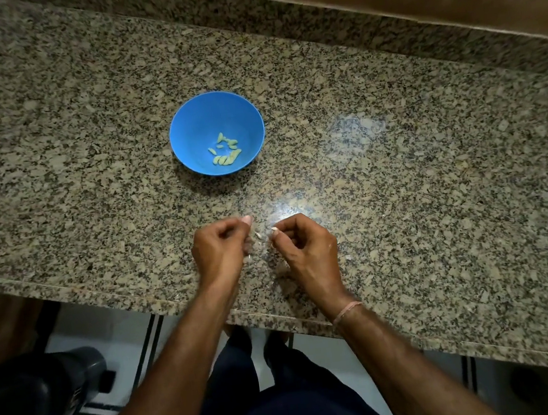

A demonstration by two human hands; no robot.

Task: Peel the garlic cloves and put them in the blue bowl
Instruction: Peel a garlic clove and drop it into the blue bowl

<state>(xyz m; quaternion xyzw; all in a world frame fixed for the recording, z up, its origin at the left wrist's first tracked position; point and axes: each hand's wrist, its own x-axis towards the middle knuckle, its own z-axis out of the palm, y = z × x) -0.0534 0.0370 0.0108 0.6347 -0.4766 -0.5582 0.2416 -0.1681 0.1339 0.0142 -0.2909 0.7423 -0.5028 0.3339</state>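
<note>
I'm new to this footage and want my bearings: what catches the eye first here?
The blue bowl stands out in the middle of the granite counter, a few peeled cloves at its bottom. Near the front edge, the left hand and right hand are curled close together, the right pinching a small pale piece too blurred to name.

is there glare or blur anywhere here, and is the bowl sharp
Head view: glare patch on the granite counter beyond the hands; left hand smeared by motion blur; right hand, pinching a pale garlic clove, crisper; blue bowl sharp; wide-angle bends the counter edge.
</note>
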